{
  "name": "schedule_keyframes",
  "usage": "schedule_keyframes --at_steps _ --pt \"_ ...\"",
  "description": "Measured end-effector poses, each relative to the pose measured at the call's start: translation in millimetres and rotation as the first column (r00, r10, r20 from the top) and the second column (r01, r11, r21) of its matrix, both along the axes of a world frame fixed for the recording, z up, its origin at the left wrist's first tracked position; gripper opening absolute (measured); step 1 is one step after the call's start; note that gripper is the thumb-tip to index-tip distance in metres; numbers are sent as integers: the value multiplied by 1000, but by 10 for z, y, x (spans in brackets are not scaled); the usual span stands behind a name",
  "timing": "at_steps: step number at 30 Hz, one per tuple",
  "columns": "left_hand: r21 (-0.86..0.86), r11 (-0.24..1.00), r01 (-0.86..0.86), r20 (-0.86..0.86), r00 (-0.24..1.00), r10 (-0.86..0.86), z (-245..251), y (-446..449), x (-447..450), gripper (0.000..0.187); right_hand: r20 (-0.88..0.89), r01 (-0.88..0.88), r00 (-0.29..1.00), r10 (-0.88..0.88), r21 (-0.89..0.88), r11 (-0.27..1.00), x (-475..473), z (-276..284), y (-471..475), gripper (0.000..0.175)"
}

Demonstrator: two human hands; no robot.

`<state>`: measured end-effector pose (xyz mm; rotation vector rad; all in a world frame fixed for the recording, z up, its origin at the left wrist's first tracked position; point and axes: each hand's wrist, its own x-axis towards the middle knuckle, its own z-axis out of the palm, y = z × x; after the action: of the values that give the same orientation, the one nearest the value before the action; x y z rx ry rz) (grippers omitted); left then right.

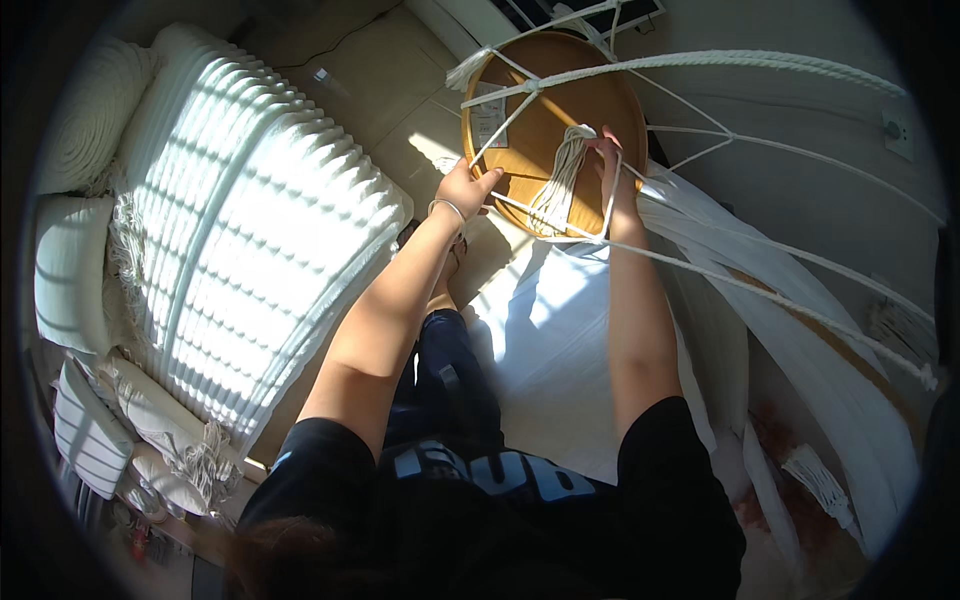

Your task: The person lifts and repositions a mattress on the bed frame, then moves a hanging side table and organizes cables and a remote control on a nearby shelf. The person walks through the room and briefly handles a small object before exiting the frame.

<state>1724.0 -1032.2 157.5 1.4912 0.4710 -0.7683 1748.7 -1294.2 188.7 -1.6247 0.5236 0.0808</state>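
A round wooden tray or tabletop (525, 161) is slung in a net of knotted white rope (667, 60) ahead of me. My left hand (466, 187) is at its near left edge, thumb over the rim, closed on the edge and a rope there. My right hand (609, 161) reaches over the near right part of the wood, its fingers at the top of a white cord tassel (562, 180) that lies on the surface. A printed label (491, 124) is stuck to the wood. The undersides of both hands are hidden.
At the left stands a sunlit bed or seat with a ribbed white cover (247, 217), with cushions (71, 274) beyond it. White sheeting (555, 337) drapes beside my legs. Ropes run right towards a wall with an outlet (898, 135). A cable (337, 46) lies on the tiled floor.
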Motion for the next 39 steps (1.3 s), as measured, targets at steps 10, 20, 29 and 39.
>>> schedule_keyframes --at_steps 10,20,29,39 --pt "-162 979 -124 -3 992 125 -83 -203 -70 32 -221 -161 975 0 -711 684 -2085 1361 -157 26" --pt "-361 927 -105 -136 989 59 72 -424 -59 68 -354 -125 930 -102 -563 817 -2444 1022 -9 61" --pt "66 621 781 -75 624 -778 -434 436 -1038 111 -509 -448 806 300 -196 872 -3687 1169 1156 52" --pt "226 -230 947 -518 -83 -851 -492 2362 -1426 63 -457 -232 890 -16 -480 846 -4517 1265 2655 35"
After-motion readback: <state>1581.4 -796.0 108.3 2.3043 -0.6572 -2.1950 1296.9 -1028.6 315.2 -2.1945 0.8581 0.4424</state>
